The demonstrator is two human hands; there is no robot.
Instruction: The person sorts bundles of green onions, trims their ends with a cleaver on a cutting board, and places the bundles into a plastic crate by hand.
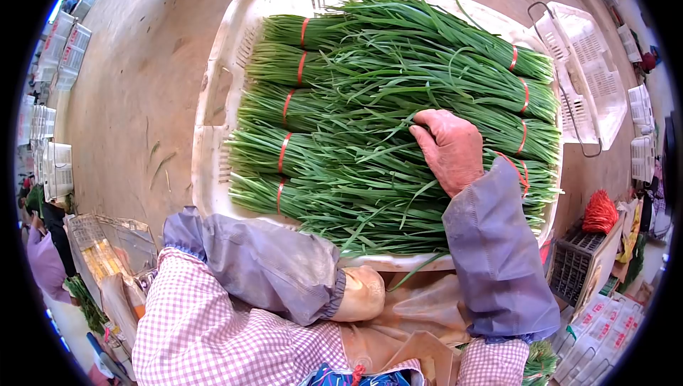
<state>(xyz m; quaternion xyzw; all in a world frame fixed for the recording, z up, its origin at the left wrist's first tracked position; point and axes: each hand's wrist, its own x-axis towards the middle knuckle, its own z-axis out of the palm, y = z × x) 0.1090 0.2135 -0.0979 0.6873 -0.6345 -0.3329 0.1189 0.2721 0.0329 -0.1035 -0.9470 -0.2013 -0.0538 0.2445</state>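
Note:
A large white plastic crate [205, 145] is filled with bundles of garlic chives [334, 162], tied with red bands and laid in two facing sets, leafy ends overlapping in the middle. My right hand [452, 145] rests on the leaves right of the middle. Its thumb and fingers are curled together in a pinch around some leaf tips. My left hand [361, 293] is below the crate's near edge, close to my apron [427, 300]. Its back faces up and looks rounded; the fingers are hidden, so what it holds, if anything, does not show.
Another white crate [594, 73] with a metal handle stands behind on the right. A red bundle of bands [601, 212] lies on a dark crate [569, 265]. A wire basket [117, 244] is at the left. Stacked white crates [60, 51] line the far left.

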